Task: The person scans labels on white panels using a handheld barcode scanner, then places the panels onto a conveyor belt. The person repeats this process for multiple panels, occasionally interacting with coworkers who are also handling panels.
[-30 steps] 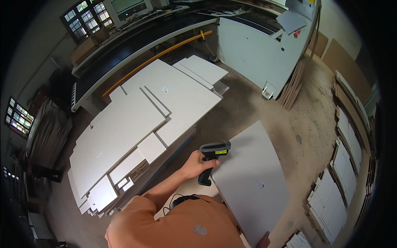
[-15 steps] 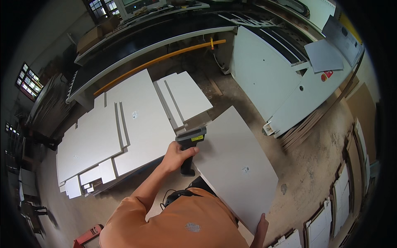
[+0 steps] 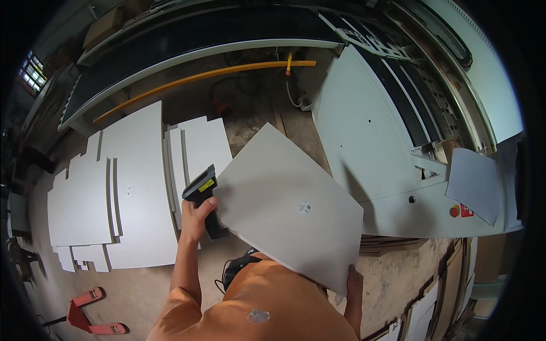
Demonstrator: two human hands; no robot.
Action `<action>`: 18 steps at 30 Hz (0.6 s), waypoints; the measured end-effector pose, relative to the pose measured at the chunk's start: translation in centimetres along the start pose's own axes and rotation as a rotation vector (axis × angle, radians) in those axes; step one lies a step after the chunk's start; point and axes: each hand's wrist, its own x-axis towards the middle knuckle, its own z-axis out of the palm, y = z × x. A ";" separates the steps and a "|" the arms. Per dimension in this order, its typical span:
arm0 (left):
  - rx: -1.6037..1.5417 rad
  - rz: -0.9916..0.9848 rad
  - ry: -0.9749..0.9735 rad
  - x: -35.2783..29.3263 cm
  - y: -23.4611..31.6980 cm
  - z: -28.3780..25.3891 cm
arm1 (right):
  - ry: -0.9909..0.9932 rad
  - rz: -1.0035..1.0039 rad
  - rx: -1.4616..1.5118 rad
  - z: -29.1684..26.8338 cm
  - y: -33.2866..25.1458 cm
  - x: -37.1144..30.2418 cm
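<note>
My left hand (image 3: 197, 217) is wrapped round the handle of a dark barcode scanner (image 3: 200, 184) with a yellow label on its side. The scanner sits against the left edge of a large pale flat panel (image 3: 273, 182), which is tilted in front of my body and bears a small white sticker (image 3: 305, 208). At the panel's lower right corner, my right hand (image 3: 355, 279) grips the edge. Its fingers are partly hidden beneath the board.
Stacked white panels (image 3: 139, 227) lie to the left. A black-topped machine bed (image 3: 187, 35) spans the back, and a pale machine cabinet (image 3: 364, 131) with loose papers (image 3: 475, 182) stands right. A red pallet jack (image 3: 79, 315) is at lower left; boards (image 3: 424, 304) lean at lower right.
My view has swung to the right, so the panel stack appears farther left. The held panel has turned and come up in front of me; both hands keep their hold.
</note>
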 end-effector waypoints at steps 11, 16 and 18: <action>-0.084 -0.042 0.409 12.4 0.3 8.6 | -0.166 -0.446 0.064 -0.3 -27.6 23.8; -0.156 -0.099 0.431 24.5 1.0 7.8 | -0.076 -0.727 -0.024 5.2 -47.6 30.3; -0.184 -0.012 0.469 31.3 1.0 7.7 | -0.099 -0.764 0.079 8.3 -55.1 32.1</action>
